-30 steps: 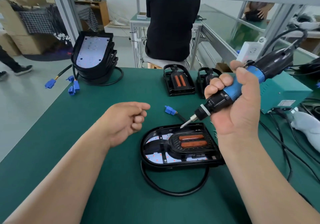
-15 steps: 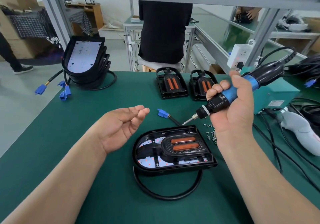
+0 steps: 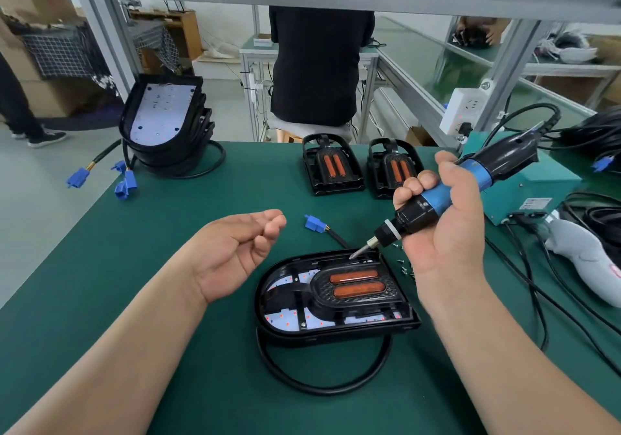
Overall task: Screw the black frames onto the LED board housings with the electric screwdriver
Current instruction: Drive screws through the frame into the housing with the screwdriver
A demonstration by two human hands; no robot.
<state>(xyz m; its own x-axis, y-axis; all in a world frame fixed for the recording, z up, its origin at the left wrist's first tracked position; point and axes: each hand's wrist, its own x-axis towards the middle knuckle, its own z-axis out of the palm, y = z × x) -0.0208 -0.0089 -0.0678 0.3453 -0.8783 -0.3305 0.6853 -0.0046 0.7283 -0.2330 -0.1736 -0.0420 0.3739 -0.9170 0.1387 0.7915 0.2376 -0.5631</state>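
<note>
Right grip: my right grip point(image 3: 447, 229) is wrapped round the blue-and-black electric screwdriver point(image 3: 415, 211), with my fingers curled over its blue barrel.
Screwdriver: it slants down toward 8 o'clock. The bit tip is at the far edge of the frame, and I cannot tell whether it touches.
Left grip: my left grip point(image 3: 235, 253) hovers palm up at 9 o'clock of the housing, fingers loosely curled, holding nothing.
Work piece: the black D-shaped LED board housing point(image 3: 319, 337) lies flat on the green bench point(image 3: 134, 266) right in front of me. The black frame with two orange lenses point(image 3: 356, 288) sits on it, and white board shows underneath.
Cable: a black cable point(image 3: 322, 389) loops out at 6 o'clock of the housing, and a blue connector point(image 3: 314, 223) lies at 12 o'clock of it.
Screws: small loose screws point(image 3: 405, 266) lie just beside the housing at 2 o'clock.
Far edge: two more framed housings point(image 3: 331, 165) sit side by side at 12 o'clock on the bench, and a stack of unframed housings point(image 3: 164, 122) leans at 10 o'clock.
Power box: a teal box point(image 3: 527, 192) stands at 2 o'clock, behind my right grip.
</note>
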